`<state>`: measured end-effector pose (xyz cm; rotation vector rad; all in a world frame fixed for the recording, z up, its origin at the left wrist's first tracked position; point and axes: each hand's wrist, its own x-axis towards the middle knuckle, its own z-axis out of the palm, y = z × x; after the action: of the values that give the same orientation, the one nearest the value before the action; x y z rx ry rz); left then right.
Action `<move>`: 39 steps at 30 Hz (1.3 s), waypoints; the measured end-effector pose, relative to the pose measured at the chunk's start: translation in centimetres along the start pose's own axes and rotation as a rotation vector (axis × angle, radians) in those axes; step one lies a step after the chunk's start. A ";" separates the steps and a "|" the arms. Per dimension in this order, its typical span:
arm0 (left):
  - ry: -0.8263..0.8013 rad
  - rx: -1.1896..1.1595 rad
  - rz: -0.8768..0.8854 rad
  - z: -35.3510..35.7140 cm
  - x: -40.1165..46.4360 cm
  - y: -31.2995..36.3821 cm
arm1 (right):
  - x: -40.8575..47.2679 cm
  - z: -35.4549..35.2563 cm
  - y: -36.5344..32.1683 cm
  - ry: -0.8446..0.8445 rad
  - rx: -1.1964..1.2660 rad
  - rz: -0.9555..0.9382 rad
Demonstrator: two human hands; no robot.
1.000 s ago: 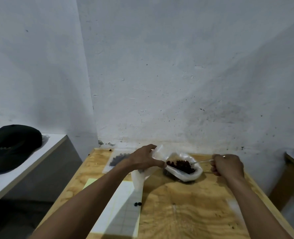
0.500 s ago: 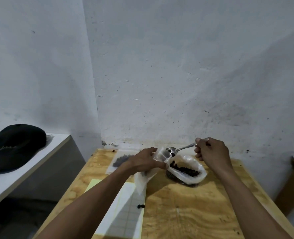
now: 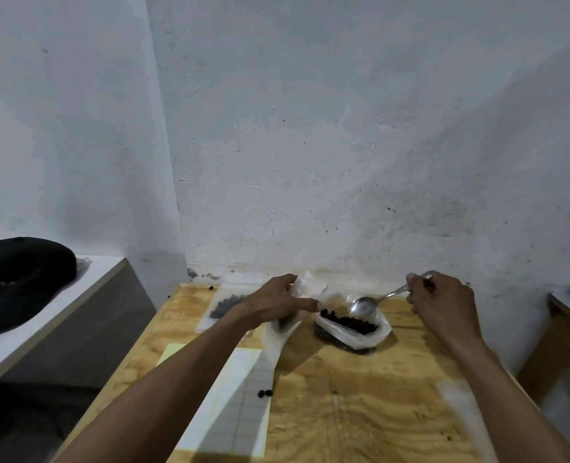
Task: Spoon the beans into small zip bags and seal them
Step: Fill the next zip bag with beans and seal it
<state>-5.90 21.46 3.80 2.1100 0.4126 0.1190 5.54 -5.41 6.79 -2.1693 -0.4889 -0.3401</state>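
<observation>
Left hand pinches a small bag open; right hand grips the spoon right over the beans.

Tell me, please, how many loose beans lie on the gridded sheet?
2: the loose beans lie side by side at the gridded sheet's right edge, below the left hand. The arm may hide others.
</observation>
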 end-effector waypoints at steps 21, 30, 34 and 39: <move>0.085 0.230 0.076 1.1 -0.4 1.9 | -0.3 1.4 1.1 -0.068 0.262 0.451; 0.045 0.274 0.101 2.4 -0.9 2.4 | 1.2 -0.3 -2.8 -0.080 0.277 0.198; 0.074 0.270 0.114 2.4 -0.7 2.9 | 0.7 0.4 -3.9 -0.087 0.224 -0.010; 0.149 0.145 0.065 1.5 -0.7 2.5 | 0.6 0.1 -2.5 0.057 0.202 0.091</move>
<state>-5.57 18.77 5.12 2.2659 0.4529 0.2933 4.94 -3.83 8.75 -1.9733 -0.3741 -0.2887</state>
